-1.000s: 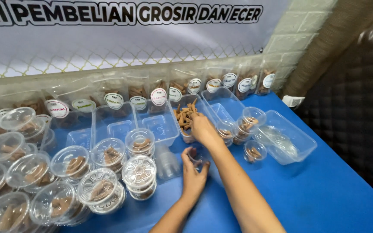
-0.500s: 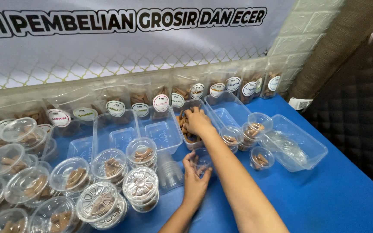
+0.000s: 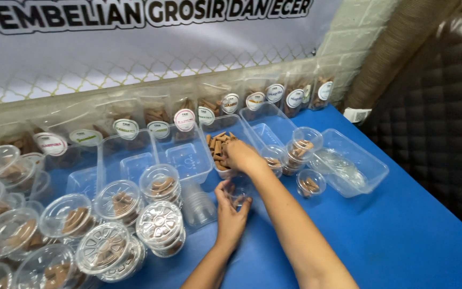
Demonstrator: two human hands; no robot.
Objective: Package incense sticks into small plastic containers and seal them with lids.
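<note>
My left hand [image 3: 230,214] cups a small clear plastic cup [image 3: 238,195] just above the blue table. Beyond it, my right hand [image 3: 240,156] reaches into a clear rectangular tray [image 3: 213,138] of brown stick-shaped pieces [image 3: 217,145]. Its fingers curl down among the pieces and are partly hidden. A few small open cups with brown pieces [image 3: 310,183] stand to the right of that hand.
Several lidded round cups of brown pieces [image 3: 161,222] crowd the left side. A stack of empty cups [image 3: 198,203] lies beside my left hand. Empty clear trays [image 3: 348,163] sit to the right, labelled bags [image 3: 184,119] line the back wall, and a dark padded surface [image 3: 439,134] borders the table.
My right hand has sunk a little deeper into the tray of brown pieces. My left hand keeps the small cup in about the same place.
</note>
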